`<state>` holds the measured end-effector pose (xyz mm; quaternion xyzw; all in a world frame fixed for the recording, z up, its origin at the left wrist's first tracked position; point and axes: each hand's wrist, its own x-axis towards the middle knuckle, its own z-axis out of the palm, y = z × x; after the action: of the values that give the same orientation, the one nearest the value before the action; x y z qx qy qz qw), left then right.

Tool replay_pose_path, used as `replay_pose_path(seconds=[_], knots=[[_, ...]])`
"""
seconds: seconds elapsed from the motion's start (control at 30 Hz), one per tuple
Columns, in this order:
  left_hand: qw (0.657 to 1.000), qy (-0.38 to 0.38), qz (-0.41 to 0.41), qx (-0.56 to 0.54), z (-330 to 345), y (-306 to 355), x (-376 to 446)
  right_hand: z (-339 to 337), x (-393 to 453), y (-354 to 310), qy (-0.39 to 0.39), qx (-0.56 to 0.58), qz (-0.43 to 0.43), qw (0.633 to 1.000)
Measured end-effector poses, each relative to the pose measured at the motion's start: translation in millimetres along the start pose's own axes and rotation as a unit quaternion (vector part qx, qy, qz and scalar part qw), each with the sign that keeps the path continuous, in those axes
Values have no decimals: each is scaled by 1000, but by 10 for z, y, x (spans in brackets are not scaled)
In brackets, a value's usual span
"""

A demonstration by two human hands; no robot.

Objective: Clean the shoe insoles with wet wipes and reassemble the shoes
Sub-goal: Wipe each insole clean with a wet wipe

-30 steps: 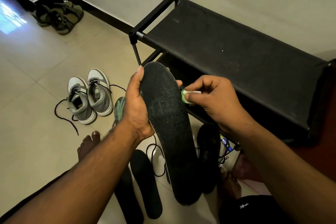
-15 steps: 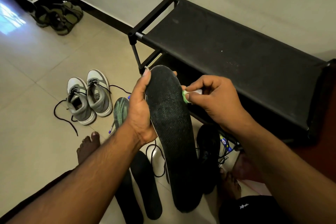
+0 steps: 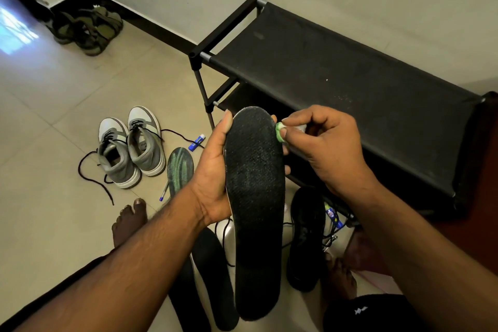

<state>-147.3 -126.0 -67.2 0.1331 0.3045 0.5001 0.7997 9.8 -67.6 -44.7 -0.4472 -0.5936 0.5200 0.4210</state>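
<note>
Head view shows the left hand wrapped around the upper half of a black insole, thumb along one edge and fingertips showing past the other edge. The insole stands almost upright in front of the person, toe end up. The right hand pinches a small green-and-white wad between thumb and forefinger and presses it on the insole's edge, just beside the left fingertips. It is probably a folded wet wipe, but it is too small to be sure.

By my judgement the task is in its middle part. One insole is under cleaning at its toe edge. Below the grip, two more dark insoles lie on the floor, and a green-patterned insole lies to the left of the left wrist. Whether these are already wiped, I cannot tell. The grey sneakers stand well apart to the left, laces loose, and a black shoe lies under the right forearm; no insole is back in a shoe as far as one can see, so all the reassembly remains.

Hidden things: the held insole covers the floor behind it, so a second black shoe cannot be confirmed. The pack of wipes is not in view. The underside of the held insole is not visible.
</note>
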Motion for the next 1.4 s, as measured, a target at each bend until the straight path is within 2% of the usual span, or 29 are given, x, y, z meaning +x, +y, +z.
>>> replay_pose_path(seconds=[0.17, 0.37, 0.63, 0.73, 0.8, 0.87, 1.03, 1.13, 1.2, 1.4], knots=[[998, 19, -45, 38, -43, 8, 2, -17, 15, -5, 13, -22, -13, 1000], [992, 43, -62, 102, -28, 17, -23, -52, 29, -12, 3, -47, -33, 998], [965, 53, -161, 201, 85, -82, -63, -9, 3, -40, -39, -41, -66, 996], [968, 49, -171, 175, 110, -117, -60, -47, 30, -56, 31, -15, -74, 997], [978, 35, -150, 141, 79, -105, -40, -127, 69, -89, 80, -3, -79, 994], [986, 34, -128, 102, 37, -81, -17, -152, 74, -116, 95, 2, -82, 992], [991, 46, -109, 57, -4, -92, 21, 31, -28, -63, 29, -25, -99, 994], [988, 54, -127, 70, 9, -146, 25, 94, -55, 25, 28, -76, -130, 988], [987, 65, -134, 66, 22, -166, 21, 142, -89, 32, 19, -99, -158, 982], [986, 76, -140, 49, 77, -83, -26, 307, -256, 39, -86, -161, -285, 941]])
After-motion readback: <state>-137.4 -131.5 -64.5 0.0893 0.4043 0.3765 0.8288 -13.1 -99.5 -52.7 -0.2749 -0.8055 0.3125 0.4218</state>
